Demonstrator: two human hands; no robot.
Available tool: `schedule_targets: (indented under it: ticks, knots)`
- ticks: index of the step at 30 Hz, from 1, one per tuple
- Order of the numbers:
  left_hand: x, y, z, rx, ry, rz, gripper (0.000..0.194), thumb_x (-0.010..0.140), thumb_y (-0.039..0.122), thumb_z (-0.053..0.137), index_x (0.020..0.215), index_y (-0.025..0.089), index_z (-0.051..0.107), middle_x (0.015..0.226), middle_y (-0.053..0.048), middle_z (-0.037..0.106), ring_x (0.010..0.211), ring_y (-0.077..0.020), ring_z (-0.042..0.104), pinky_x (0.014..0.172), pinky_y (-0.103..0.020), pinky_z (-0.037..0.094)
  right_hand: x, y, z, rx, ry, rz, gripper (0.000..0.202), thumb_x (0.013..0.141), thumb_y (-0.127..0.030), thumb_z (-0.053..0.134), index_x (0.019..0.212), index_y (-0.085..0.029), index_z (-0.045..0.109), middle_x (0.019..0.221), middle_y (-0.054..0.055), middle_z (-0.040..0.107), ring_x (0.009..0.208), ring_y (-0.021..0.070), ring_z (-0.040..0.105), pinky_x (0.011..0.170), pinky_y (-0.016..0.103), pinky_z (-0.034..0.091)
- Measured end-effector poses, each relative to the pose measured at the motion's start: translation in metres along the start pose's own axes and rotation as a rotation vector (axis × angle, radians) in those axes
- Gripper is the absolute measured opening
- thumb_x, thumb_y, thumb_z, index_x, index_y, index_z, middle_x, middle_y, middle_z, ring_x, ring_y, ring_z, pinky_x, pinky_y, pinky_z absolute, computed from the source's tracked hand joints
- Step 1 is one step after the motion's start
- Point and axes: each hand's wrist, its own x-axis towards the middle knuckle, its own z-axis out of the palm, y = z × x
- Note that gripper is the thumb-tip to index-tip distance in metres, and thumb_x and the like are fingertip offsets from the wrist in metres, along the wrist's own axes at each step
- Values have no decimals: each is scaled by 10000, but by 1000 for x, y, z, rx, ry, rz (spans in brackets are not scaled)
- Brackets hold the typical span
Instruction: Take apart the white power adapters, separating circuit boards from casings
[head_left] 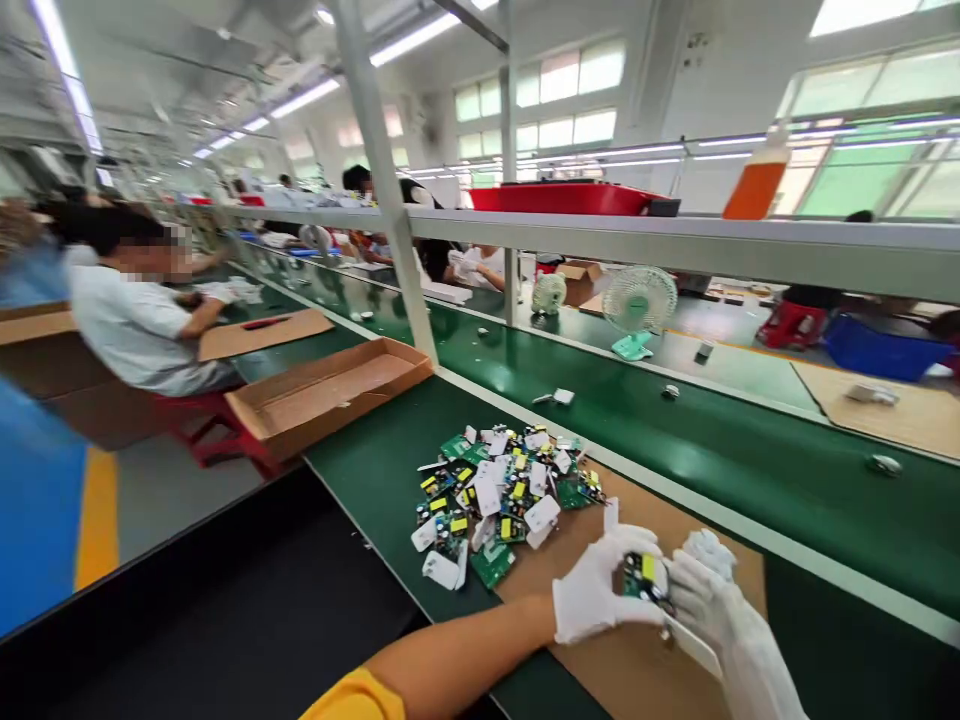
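Observation:
My left hand [600,590], in a white glove, grips a small green circuit board [634,578] with a yellow block on it between thumb and fingers. My right hand [720,615], also gloved in white, closes its fingertips at the board's right side. A flat white plastic piece [694,645] juts out below the board, along my right hand; whether it is joined to the board cannot be made out. Both hands are above a brown cardboard sheet [607,670]. Left of them lies a heap of circuit boards [495,490] mixed with white plastic plates.
Crumpled white material [709,552] lies behind my right hand. A shallow cardboard box [330,395] stands at the bench's left end. Beyond the cardboard runs a green conveyor [622,425] carrying scattered small parts. A shelf [675,240] on metal posts spans overhead. A co-worker [135,310] sits at left.

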Motion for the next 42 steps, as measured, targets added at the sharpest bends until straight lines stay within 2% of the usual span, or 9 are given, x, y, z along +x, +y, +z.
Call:
schedule_targets:
  ticks: [3,6,12,17,24,28,32,36,42]
  knots:
    - [-2,-13,-1,-262,-24,-174,556,646,395,778,1099,172,544,849,-21,566,758,-142,551,740,-322,476,8,12,-15,127,257,210,351,871,-472,495,1071,-191,558,953,65,656,734,179,646,689,364,549]
    - [-4,-20,-2,-292,-26,-257,456,682,291,745,1063,168,526,752,30,518,670,-99,497,681,-277,438,19,16,-20,72,388,335,397,732,-489,576,991,-189,561,813,25,622,635,153,577,620,314,507]
    - [-2,-20,-2,-427,-23,-379,490,647,220,743,1028,185,436,758,43,514,659,-94,491,663,-277,412,19,8,-15,-381,226,296,305,656,-446,632,847,-211,599,793,38,597,734,230,559,685,377,443]
    - [-5,-17,-4,-467,-91,-384,554,597,207,789,1038,198,454,857,15,509,765,-125,515,717,-290,403,15,7,-8,-881,-23,187,185,774,-301,479,902,-187,548,950,110,574,778,259,594,653,379,474]
    - [-7,-26,1,-556,-119,-269,554,652,240,795,1086,208,453,884,-2,524,793,-125,528,739,-290,403,17,18,-13,-624,-23,215,348,866,-352,312,1028,-182,569,1115,137,576,1074,262,549,999,407,376]
    - [-6,-27,2,-581,-88,-329,609,586,224,841,1069,203,470,921,-16,556,809,-131,549,735,-283,416,16,18,-21,-469,32,368,306,841,-433,404,997,-215,553,889,85,621,792,259,586,784,456,457]
    - [-4,-19,-1,-624,-98,-366,580,568,188,845,1049,190,521,899,-16,566,805,-134,555,755,-291,424,14,9,-24,-44,54,434,255,844,-471,455,922,-247,549,659,-30,514,507,139,455,479,291,406]
    - [-4,-16,-4,-575,-65,-365,642,576,203,835,1139,210,526,979,-33,574,898,-165,556,835,-325,425,14,-4,-19,431,88,418,318,704,-467,697,900,-237,599,729,-9,580,602,149,523,477,261,429]
    - [-6,-27,-1,-478,-94,-312,682,579,204,837,1189,196,531,1059,-82,589,962,-208,568,878,-376,427,2,-10,6,378,15,349,338,778,-494,648,1002,-258,560,597,-58,559,485,100,459,487,228,428]
